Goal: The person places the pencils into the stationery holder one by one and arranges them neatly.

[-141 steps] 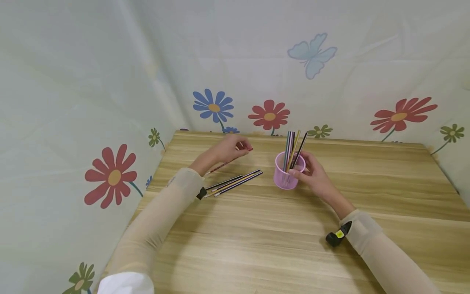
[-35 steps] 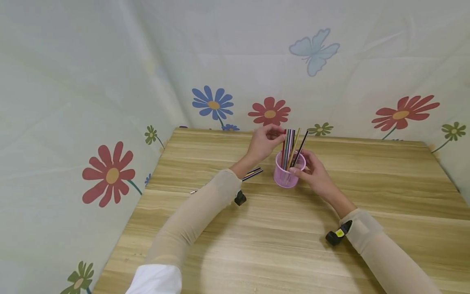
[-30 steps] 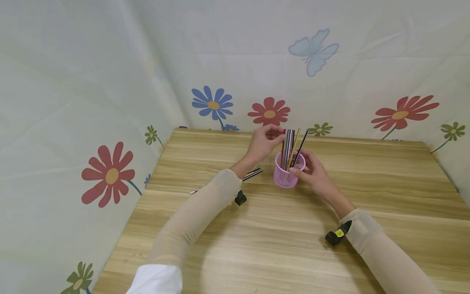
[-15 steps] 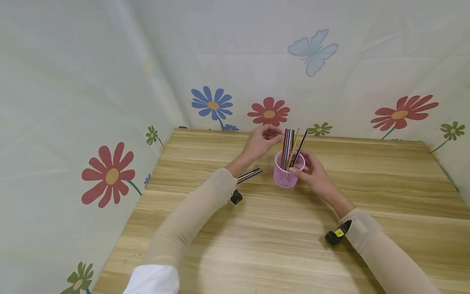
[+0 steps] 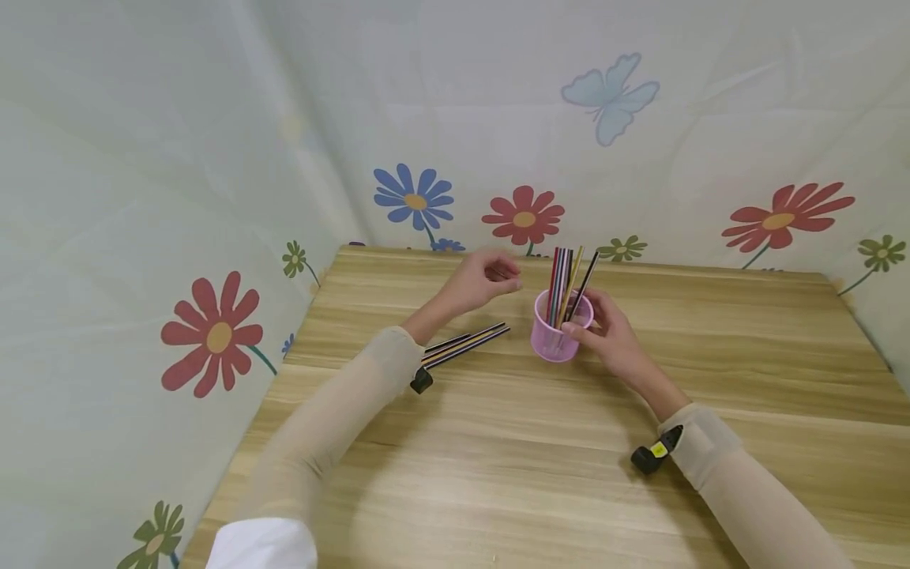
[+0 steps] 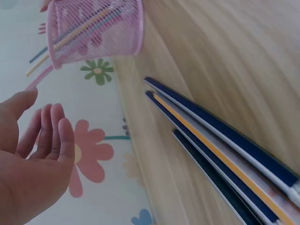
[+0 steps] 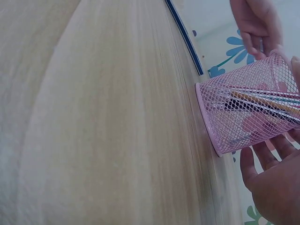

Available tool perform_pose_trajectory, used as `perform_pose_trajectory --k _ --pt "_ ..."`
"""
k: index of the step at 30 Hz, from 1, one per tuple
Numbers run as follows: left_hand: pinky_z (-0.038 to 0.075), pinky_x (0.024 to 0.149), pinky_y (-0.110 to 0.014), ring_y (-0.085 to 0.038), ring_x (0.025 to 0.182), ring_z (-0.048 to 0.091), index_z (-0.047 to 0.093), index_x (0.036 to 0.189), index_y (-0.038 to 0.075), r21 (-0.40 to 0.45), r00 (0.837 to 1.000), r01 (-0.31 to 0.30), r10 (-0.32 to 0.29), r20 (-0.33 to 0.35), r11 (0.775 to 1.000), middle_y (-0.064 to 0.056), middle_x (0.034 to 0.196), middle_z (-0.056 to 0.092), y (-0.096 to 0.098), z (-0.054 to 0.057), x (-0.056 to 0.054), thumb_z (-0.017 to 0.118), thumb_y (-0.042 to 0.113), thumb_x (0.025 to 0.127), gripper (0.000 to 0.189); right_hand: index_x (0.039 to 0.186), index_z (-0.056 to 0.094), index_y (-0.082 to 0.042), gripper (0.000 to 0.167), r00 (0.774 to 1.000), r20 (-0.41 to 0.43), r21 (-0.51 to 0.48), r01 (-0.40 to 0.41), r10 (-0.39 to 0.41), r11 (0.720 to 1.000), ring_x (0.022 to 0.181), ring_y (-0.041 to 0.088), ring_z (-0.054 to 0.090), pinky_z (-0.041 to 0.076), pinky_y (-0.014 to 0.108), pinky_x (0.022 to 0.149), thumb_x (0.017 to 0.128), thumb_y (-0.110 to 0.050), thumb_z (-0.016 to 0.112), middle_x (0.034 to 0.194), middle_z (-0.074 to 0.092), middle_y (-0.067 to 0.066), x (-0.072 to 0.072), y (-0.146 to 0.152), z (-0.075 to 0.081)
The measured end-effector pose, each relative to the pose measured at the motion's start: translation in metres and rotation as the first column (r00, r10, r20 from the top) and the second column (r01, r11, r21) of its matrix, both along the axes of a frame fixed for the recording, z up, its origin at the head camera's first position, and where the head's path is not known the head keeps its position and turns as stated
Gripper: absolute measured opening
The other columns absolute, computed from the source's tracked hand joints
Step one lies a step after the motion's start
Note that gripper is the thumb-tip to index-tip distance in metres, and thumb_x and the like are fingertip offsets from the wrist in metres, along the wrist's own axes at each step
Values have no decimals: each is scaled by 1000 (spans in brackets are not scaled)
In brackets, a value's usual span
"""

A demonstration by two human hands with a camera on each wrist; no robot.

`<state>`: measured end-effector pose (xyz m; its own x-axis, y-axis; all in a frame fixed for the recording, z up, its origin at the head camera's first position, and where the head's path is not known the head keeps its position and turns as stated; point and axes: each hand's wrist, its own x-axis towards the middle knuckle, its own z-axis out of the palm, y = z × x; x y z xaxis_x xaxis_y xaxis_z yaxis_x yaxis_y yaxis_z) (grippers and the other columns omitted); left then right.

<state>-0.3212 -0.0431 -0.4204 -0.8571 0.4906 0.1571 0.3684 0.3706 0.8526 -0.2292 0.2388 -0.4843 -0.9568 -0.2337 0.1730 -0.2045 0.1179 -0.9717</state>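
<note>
Head view: left hand empty, right hand gripping the pink cup; I worry the left wrist camera could sweep the loose pencils askew.

Can see a wood-grained table with a pale backdrop behind. Can pick out there, left to right, a blue flower, a red flower, a small green flower and a wider red bloom, with a light-blue butterfly higher up. Can also find, on the left side, a large red blossom.
</note>
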Motion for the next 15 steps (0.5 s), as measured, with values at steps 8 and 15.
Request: perform_pose_trajectory --k 8,15 --pt "58 86 -31 -17 93 71 73 110 7 -206 998 57 -48 50 977 -3 100 74 -31 -19 -2 83 22 95 24 157 39 -3 68 1000 10 -1 3 -3 1000 145 30 47 41 47 119 100 -7 74 155 51 18 0 1 2" --pt "59 87 -32 -18 93 71 75 100 8 -357 993 114 -94 73 927 -4 96 75 -60 -27 0 81 16 94 12 158 38 -2 69 1000 15 -6 -2 2 1000 143 29 47 40 47 120 100 -7 74 154 51 19 0 -1 3"
